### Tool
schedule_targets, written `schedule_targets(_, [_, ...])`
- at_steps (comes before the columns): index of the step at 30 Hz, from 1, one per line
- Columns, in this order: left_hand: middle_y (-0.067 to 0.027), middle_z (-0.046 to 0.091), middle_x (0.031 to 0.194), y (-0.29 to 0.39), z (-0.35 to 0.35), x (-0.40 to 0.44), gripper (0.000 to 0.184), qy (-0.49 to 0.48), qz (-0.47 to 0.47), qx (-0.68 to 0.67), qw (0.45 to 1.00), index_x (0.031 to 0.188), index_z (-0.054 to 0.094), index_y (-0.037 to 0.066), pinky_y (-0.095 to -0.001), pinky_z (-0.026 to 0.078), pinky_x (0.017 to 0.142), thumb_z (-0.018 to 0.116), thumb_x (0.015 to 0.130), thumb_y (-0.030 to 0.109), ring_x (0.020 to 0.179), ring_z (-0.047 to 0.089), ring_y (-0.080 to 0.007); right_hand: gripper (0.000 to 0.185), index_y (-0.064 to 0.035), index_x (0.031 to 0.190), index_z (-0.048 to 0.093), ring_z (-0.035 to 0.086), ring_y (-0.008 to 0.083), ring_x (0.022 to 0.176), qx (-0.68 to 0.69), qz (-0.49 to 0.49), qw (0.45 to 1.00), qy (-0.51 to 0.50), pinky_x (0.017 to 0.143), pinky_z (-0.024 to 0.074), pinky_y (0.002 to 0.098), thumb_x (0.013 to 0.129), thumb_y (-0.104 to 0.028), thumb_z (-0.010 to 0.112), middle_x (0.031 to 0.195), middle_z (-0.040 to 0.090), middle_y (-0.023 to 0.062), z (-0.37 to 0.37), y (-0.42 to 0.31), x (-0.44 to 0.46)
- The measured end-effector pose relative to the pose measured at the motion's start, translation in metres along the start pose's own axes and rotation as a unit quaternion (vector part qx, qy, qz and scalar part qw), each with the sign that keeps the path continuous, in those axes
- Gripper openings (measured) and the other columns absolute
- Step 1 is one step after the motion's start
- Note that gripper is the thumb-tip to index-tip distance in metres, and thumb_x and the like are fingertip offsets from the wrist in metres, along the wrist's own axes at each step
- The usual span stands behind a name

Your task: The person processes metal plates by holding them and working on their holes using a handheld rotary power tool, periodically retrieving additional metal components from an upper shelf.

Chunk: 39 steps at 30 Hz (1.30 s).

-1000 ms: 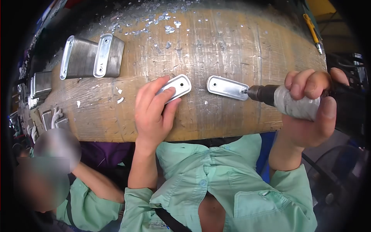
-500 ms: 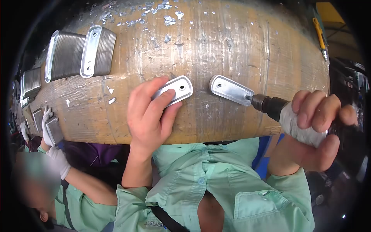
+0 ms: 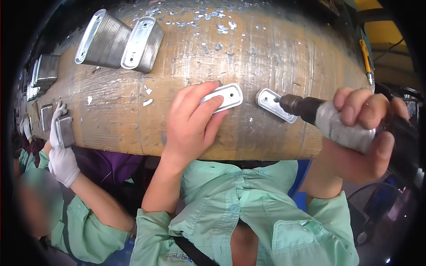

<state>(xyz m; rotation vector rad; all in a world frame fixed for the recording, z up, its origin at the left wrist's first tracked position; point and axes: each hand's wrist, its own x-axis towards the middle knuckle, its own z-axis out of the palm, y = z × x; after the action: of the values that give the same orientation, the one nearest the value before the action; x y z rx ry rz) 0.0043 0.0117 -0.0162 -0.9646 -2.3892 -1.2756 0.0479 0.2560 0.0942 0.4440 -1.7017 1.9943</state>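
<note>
My left hand (image 3: pixel 188 119) is closed on a rounded, oblong metal cover (image 3: pixel 234 98) with a raised rim and a hole near its visible end. Its other end is hidden under my fingers. My right hand (image 3: pixel 361 126) grips a power drill (image 3: pixel 306 109) whose front is wrapped in whitish tape. The drill points left over a second metal cover (image 3: pixel 265 98), which lies on the worktable (image 3: pixel 213 142). The bit's tip appears over the middle of this cover, apart from the hole at its left end; whether it touches cannot be told.
Two stacks of similar covers, a left stack (image 3: pixel 104 42) and a right stack (image 3: pixel 144 44), stand at the back left. Metal chips (image 3: pixel 222 29) litter the far side. A yellow-handled tool (image 3: pixel 365 55) lies at the right edge. At left, a co-worker's gloved hand (image 3: pixel 64 166) is near more parts.
The drill tip has moved from the right end of the second cover up and left, toward its middle. My left hand still holds its cover. The whole view has shifted slightly.
</note>
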Motion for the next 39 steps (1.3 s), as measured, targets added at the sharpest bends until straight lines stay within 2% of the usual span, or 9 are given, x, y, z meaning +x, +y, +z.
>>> schedule_targets(12, [-0.0169, 0.065, 0.113, 0.001, -0.001, 0.001, 0.027, -0.003, 0.002, 0.004, 1.0, 0.099, 0.065, 0.003, -0.0408, 0.05, 0.083, 0.078, 0.075, 0.006, 0.097, 0.062, -0.0351, 0.038, -0.0148, 0.129, 0.046, 0.053, 0.0202, 0.078, 0.001, 0.02, 1.0, 0.016, 0.076, 0.0429, 0.0411, 0.092, -0.021, 0.053, 0.09, 0.055, 0.0023, 0.012, 0.027, 0.0])
schedule_targets(17, [-0.0167, 0.066, 0.111, 0.006, -0.002, 0.003, 0.026, -0.001, 0.011, 0.016, 1.0, 0.098, 0.065, 0.002, -0.0402, 0.05, 0.083, 0.077, 0.075, 0.006, 0.096, 0.063, -0.0357, 0.041, -0.0105, 0.131, 0.045, 0.055, 0.0217, 0.076, 0.001, 0.007, 1.0, 0.026, 0.072, 0.047, 0.0419, 0.091, -0.014, 0.055, 0.09, 0.057, 0.0058, 0.015, 0.027, 0.0])
schedule_targets(21, [-0.0172, 0.064, 0.116, 0.008, -0.003, 0.001, 0.028, -0.01, 0.012, 0.015, 1.0, 0.101, 0.064, 0.001, -0.0428, 0.048, 0.088, 0.076, 0.075, 0.005, 0.103, 0.061, -0.0365, 0.04, -0.0067, 0.129, 0.045, 0.055, 0.0217, 0.076, -0.041, 0.003, 0.995, 0.092, 0.073, 0.047, 0.042, 0.09, -0.013, 0.055, 0.088, 0.057, 0.0069, 0.016, 0.014, -0.003])
schedule_targets(22, [-0.017, 0.063, 0.118, 0.012, -0.005, 0.002, 0.03, -0.011, 0.023, 0.051, 0.998, 0.102, 0.064, 0.002, -0.0439, 0.046, 0.09, 0.076, 0.075, 0.005, 0.106, 0.059, -0.0365, 0.04, -0.0063, 0.128, 0.045, 0.055, 0.0215, 0.075, -0.052, -0.002, 0.993, 0.109, 0.073, 0.0468, 0.042, 0.09, -0.013, 0.055, 0.088, 0.057, 0.0069, 0.015, 0.01, -0.004])
schedule_targets(23, [-0.0168, 0.062, 0.12, 0.019, -0.008, 0.003, 0.031, -0.011, 0.032, 0.088, 0.996, 0.104, 0.064, 0.002, -0.045, 0.045, 0.093, 0.076, 0.075, 0.006, 0.11, 0.058, -0.0366, 0.04, 0.0032, 0.123, 0.044, 0.058, 0.0168, 0.068, -0.003, -0.032, 0.987, 0.156, 0.065, 0.052, 0.036, 0.087, -0.006, 0.06, 0.081, 0.059, 0.0076, 0.009, 0.006, -0.005])
schedule_targets(24, [-0.0166, 0.061, 0.123, 0.025, -0.01, 0.005, 0.033, -0.01, 0.039, 0.125, 0.991, 0.105, 0.064, 0.003, -0.0461, 0.043, 0.096, 0.076, 0.074, 0.006, 0.113, 0.056, -0.0366, 0.041, 0.0038, 0.122, 0.045, 0.057, 0.0183, 0.069, 0.041, -0.045, 0.986, 0.154, 0.066, 0.0511, 0.0384, 0.087, -0.008, 0.061, 0.081, 0.059, 0.0089, 0.002, -0.001, -0.007])
schedule_targets(30, [-0.0125, 0.059, 0.126, 0.068, 0.019, 0.046, 0.04, -0.145, 0.164, 0.118, 0.969, 0.111, 0.064, 0.006, -0.049, 0.039, 0.101, 0.074, 0.073, 0.005, 0.121, 0.053, -0.0341, 0.039, 0.0055, 0.121, 0.045, 0.057, 0.02, 0.069, -0.081, -0.041, 0.971, 0.22, 0.065, 0.0503, 0.0381, 0.087, -0.007, 0.06, 0.08, 0.057, 0.0105, -0.038, -0.027, -0.03])
schedule_targets(36, [-0.0091, 0.065, 0.114, 0.059, 0.063, 0.058, 0.039, -0.252, 0.16, 0.072, 0.952, 0.112, 0.063, 0.006, -0.043, 0.044, 0.095, 0.073, 0.074, 0.005, 0.108, 0.06, -0.0271, 0.038, 0.0077, 0.119, 0.043, 0.058, 0.02, 0.068, -0.107, -0.039, 0.96, 0.254, 0.066, 0.0519, 0.0372, 0.087, -0.004, 0.058, 0.079, 0.057, 0.0105, -0.06, -0.027, -0.061])
schedule_targets(39, [-0.0081, 0.067, 0.106, 0.073, 0.065, 0.059, 0.041, -0.233, 0.131, 0.071, 0.961, 0.112, 0.063, 0.006, -0.0401, 0.045, 0.092, 0.075, 0.073, 0.006, 0.099, 0.063, -0.027, 0.038, 0.0074, 0.12, 0.043, 0.058, 0.0197, 0.067, -0.082, -0.051, 0.956, 0.276, 0.066, 0.0525, 0.0377, 0.087, -0.005, 0.057, 0.079, 0.057, 0.0103, -0.066, -0.025, -0.064])
